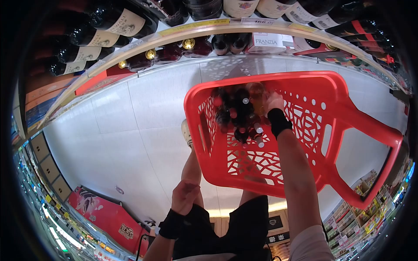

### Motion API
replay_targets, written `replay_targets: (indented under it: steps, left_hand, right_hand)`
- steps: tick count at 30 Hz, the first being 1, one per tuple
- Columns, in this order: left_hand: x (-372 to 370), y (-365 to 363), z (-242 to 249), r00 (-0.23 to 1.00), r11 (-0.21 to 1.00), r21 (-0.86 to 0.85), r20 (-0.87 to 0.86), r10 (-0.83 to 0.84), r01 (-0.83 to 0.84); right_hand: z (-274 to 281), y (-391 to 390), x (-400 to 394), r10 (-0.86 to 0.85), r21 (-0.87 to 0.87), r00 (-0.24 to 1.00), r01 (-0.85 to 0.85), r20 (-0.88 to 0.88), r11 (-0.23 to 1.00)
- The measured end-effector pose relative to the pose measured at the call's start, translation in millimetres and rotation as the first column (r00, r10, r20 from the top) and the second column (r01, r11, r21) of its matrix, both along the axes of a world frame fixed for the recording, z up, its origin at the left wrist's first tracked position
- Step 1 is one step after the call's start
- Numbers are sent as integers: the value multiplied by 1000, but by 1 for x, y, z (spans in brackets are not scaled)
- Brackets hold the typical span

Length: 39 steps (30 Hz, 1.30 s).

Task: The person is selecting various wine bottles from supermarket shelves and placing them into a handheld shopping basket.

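The pale tiled floor (pixel 130 130) fills most of your view, with a long shelf (pixel 209 30) of dark wine bottles (pixel 117 21) curving across the top and a white Franzia box (pixel 266 42) on the lower tier. In front of you stands a red plastic basket (pixel 348 117) with a cut-out pattern in its walls and a long handle running off to your right. A cluster of small dark bottles (pixel 237 115) lies in the far end of the basket. Your right hand (pixel 273 102) reaches down into the basket, right against those bottles; whether its grip is closed on one you cannot tell, as the fingers are hidden among them. Your left hand (pixel 185 195) rests on your left thigh, fingers loosely curled, holding nothing.
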State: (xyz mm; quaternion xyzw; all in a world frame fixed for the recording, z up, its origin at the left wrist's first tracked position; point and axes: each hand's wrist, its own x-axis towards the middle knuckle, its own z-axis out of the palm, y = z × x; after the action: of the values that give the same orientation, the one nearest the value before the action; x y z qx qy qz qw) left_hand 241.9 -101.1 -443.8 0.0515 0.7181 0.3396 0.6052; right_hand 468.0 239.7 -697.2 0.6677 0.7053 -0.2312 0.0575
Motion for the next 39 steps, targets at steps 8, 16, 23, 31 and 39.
replay_targets:
  steps: [8,16,23,31,39]
  left_hand:
    - [-14,24,39,998,989,128,-3,-69,69]
    - [-37,33,116,968,923,295,-22,-251,247]
    - [-31,63,203,855,632,592,-219,-471,500]
    - [4,94,266,624,297,578,-522,-581,760]
    - [69,107,329,556,270,493,-791,-256,827]
  right_hand:
    - [133,3,14,-26,15,999,27,-19,1000]
    - [324,-37,22,-75,79,997,77,-23,994]
    - [492,-103,23,-184,285,977,208,-109,936]
    - [641,-168,18,-164,428,903,341,-398,837]
    - [746,-192,27,174,575,843,183,-510,797]
